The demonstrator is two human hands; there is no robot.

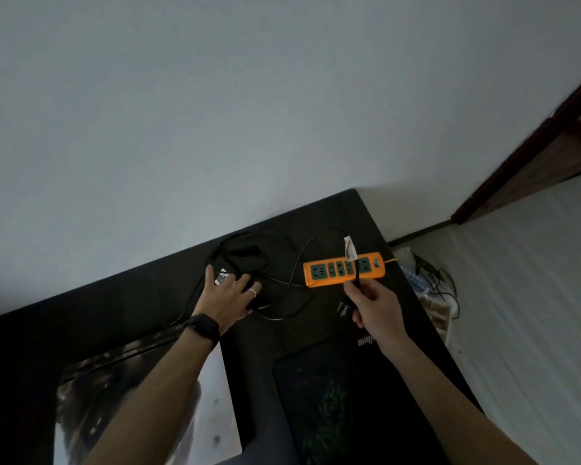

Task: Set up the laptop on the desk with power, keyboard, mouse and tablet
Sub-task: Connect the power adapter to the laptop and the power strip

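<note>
Orange and green are shown by the long plastic power strip, which lies flat near the far right corner of the dark tabletop. Its long axis runs left to right across the head view, and its switch end is turned to the right.

The right hand is closed round a thin black cable. This cable rises from the fist, crosses the strip's near edge and right-hand sockets, and runs on to a white tag. A dark pronged plug is seen just beside this hand. Whether it is held or lies on the tabletop cannot be told.

The left hand is laid with fingers spread and nearly straight on a black power brick and coiled cord, and nothing is gripped by it.

The strip is found directly beyond the right hand, just past its knuckles, while the left hand is well apart from the strip's left end. The plugging-in is therefore judged to fall to the right hand. The prongs would need to be brought down onto the upward-facing sockets.

A dark rectangular mat is seen nearer the body. Laptop, keyboard, mouse and tablet cannot be made out in the dim light.
</note>
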